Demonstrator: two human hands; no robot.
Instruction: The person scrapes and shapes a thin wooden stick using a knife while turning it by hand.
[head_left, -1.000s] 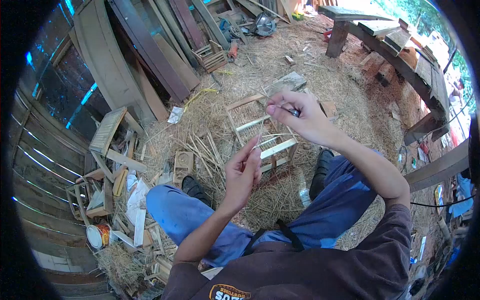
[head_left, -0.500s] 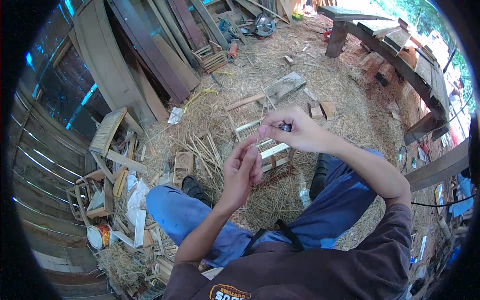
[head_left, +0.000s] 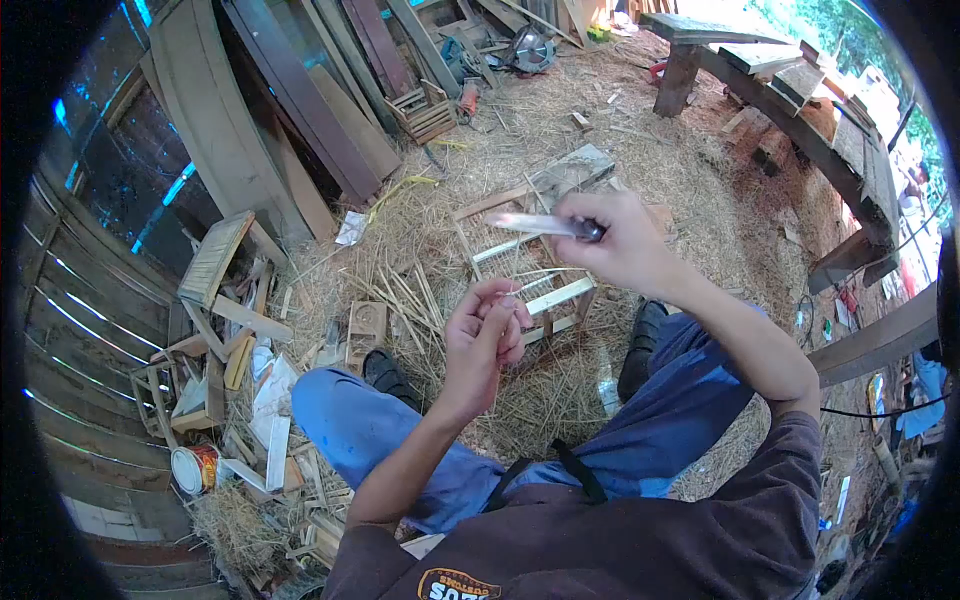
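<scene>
A knife with a dark handle and a pale blade [head_left: 530, 223] is in my right hand [head_left: 625, 240], whose fingers are wrapped round the handle. The blade points left, above my left hand, apart from it and slightly blurred. My left hand [head_left: 478, 335] is closed in a pinch, thumb against fingers. What it pinches looks like a thin pale sliver, too small to make out well. Below both hands, a small slatted wooden frame [head_left: 562, 296] lies on the straw between my feet, partly hidden by my hands.
Several thin sticks [head_left: 408, 305] lie left of the frame. Planks [head_left: 300, 100] lean on the left wall near a slatted wooden piece [head_left: 218, 258]. A circular saw [head_left: 530, 50] sits at the back. A rough wooden bench [head_left: 780, 95] stands at right; a tin [head_left: 195, 470] sits lower left.
My right hand has moved slightly right and away from my left fingertips, and the knife blade now shows. My left hand has stayed nearly in place, still pinched.
</scene>
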